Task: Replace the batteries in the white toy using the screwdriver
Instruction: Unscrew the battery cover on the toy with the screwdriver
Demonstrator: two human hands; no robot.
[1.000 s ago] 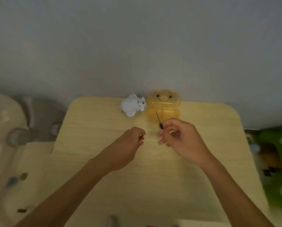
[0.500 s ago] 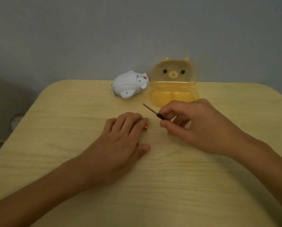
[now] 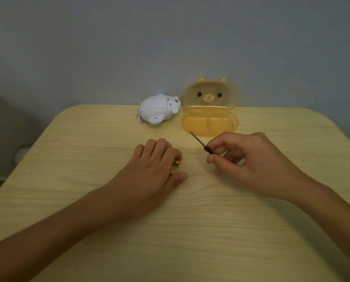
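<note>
Little has shifted: left hand (image 3: 155, 169) lies cupped over batteries (image 3: 175, 163), right hand (image 3: 249, 159) pinches the screwdriver (image 3: 200, 143), so unscrewing the white toy (image 3: 158, 108) seemingly comes next.

A: Left hand (image 3: 149, 171) flat on pale wooden table (image 3: 88, 139), covering small orange-gold batteries (image 3: 176, 162).

B: Right hand (image 3: 249, 161) pinches thin black-handled screwdriver (image 3: 200, 143). White plastic toy (image 3: 158, 108) beside open orange bear-faced case (image 3: 209, 110).
</note>
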